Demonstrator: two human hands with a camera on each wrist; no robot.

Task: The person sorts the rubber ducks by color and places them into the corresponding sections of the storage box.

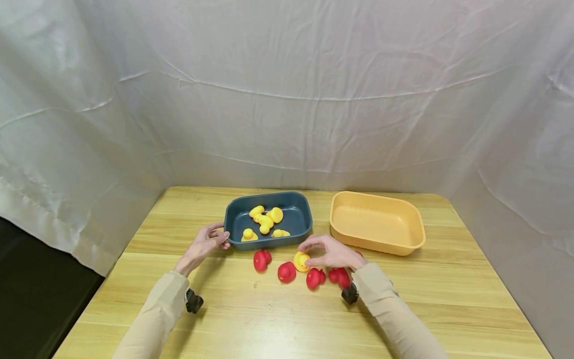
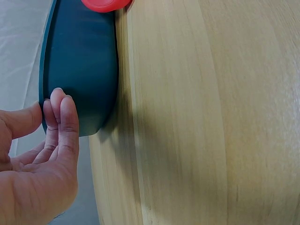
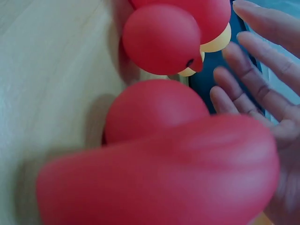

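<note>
My left hand (image 1: pixel 208 242) holds the near left corner of a dark blue bin (image 1: pixel 302 234), its thumb at the rim and its fingers against the outer wall (image 2: pixel 84 70). Inside the bin lie several yellow rubber ducks (image 1: pixel 265 223). Just in front of the bin, my right hand (image 1: pixel 329 252) reaches over another yellow rubber duck (image 1: pixel 300 260), thumb and fingers spread about it. In the right wrist view, red rubber ducks (image 3: pixel 159 173) mostly hide that yellow duck (image 3: pixel 219 40). The fingers (image 3: pixel 262 84) there are extended and apart.
A yellow-orange bin (image 1: pixel 376 244) stands at the back right. Several red rubber ducks (image 1: pixel 287 272) lie along the front of the two bins, some under or beside my right wrist. A pale curtain (image 1: pixel 287 124) rises behind the wooden table (image 1: pixel 269 319).
</note>
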